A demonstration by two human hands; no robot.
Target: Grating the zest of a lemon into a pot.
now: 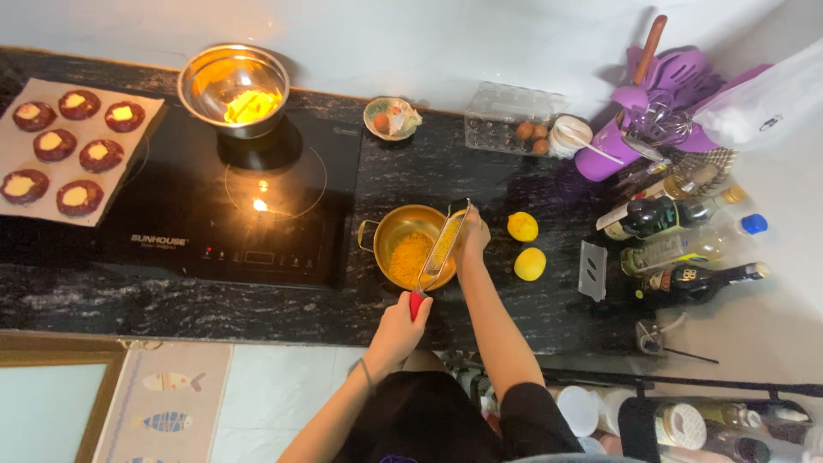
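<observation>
Head view: red-handled flat metal grater (443,247) clasped in left hand (399,330), yellow lemon gripped in right hand (473,233) over gold metal pot (410,249); short, light strokes advised.

Golden pot (386,225), yellow lemons (522,226), red-handled grater (443,247), black-speckled counter (411,163).

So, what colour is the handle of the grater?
Red; the grater handle shows in the head view, in the left hand.

The grater (445,244) hides whatever the right hand (472,236) presses against it; bottles (729,424) below blur at the frame's edge.
</observation>
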